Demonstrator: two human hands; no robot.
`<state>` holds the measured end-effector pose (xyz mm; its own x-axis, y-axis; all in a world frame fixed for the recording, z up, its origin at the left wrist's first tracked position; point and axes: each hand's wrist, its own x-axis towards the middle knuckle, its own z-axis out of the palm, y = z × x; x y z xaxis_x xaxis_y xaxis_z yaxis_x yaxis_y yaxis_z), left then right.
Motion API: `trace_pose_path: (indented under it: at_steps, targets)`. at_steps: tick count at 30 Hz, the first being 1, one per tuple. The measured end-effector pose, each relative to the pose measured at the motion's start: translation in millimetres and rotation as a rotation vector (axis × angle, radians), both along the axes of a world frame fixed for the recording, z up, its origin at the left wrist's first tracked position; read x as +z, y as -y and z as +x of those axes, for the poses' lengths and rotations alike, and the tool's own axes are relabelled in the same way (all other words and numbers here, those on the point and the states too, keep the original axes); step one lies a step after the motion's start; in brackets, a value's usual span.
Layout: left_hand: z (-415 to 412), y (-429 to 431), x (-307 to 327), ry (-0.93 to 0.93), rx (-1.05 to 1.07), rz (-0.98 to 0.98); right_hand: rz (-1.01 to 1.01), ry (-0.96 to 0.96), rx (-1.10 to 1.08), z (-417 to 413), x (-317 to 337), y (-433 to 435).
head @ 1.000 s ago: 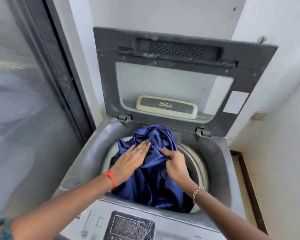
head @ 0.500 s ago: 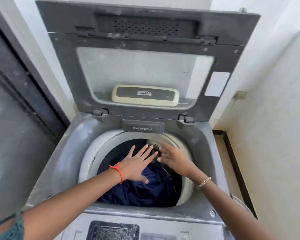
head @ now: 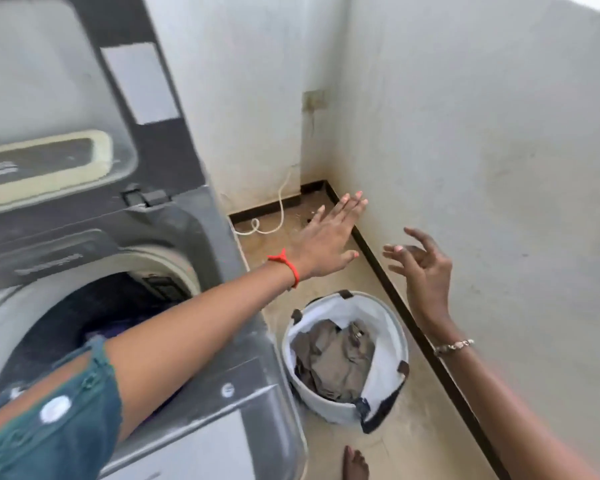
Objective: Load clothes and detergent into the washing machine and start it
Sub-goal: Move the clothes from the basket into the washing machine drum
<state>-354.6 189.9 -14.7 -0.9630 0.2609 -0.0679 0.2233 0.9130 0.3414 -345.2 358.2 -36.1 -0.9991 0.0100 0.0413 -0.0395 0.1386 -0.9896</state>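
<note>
Head view: A person stands at a top-loading washing machine (head: 187, 233) in a corner of white walls, with its lid (head: 153, 140) raised upright against the back wall. Dark blue clothes (head: 118, 329) lie inside the drum, partly hidden under the left forearm, which crosses over the machine's opening. The left hand (head: 329, 237), with a red thread (head: 288, 266) at the wrist, is stretched out past the machine's right side, palm down, its fingers (head: 352, 202) straight, close together and empty. The right hand (head: 426, 268), with a beaded bracelet (head: 452, 346) on the wrist, hangs near the right-hand wall with fingers spread and loosely bent, gripping nothing. Below and between the two hands, a white laundry basket (head: 392, 327) sits on the floor just beside the machine, holding crumpled khaki clothes (head: 333, 358). A white cord (head: 281, 202) loops on the floor behind the machine, below a wall socket (head: 314, 98). A bare foot (head: 355, 462) shows at the bottom edge, near the basket. A teal sleeve (head: 66, 410) covers the left upper arm. The machine's side of the picture is blurred.
</note>
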Motion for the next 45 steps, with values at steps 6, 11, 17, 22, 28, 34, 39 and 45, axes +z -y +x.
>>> trace_pose_path:
  at_steps: [6, 11, 17, 22, 28, 34, 39, 45]
  targets:
    - [-66, -73, -136, 0.302, 0.015, -0.105, 0.288, 0.218, 0.115, -23, -143, -50]
    - [-67, -94, -309, 0.563, -0.038, -0.188, 0.389, 0.415, 0.294, -20, -296, -60]
    - [-33, -82, -501, 0.618, -0.207, -0.521, 0.549, 0.570, 0.518, 4, -466, -78]
    - [-8, -78, -594, 0.508, -0.235, -0.676, 0.748, 0.475, 0.630, 6, -565, -75]
    - [21, -74, -660, 0.464, -0.206, -0.649, 0.982, 0.440, 0.738, -4, -623, -52]
    - [33, -76, -692, 0.452, -0.123, -0.582, 1.265, 0.377, 0.843, 12, -652, -46]
    - [38, -76, -702, 0.367, -0.149, -0.504, 1.373, 0.266, 0.786, 28, -669, -45]
    - [42, -72, -711, 0.345, -0.231, -0.518, 1.444, 0.207, 0.755, 43, -670, -33]
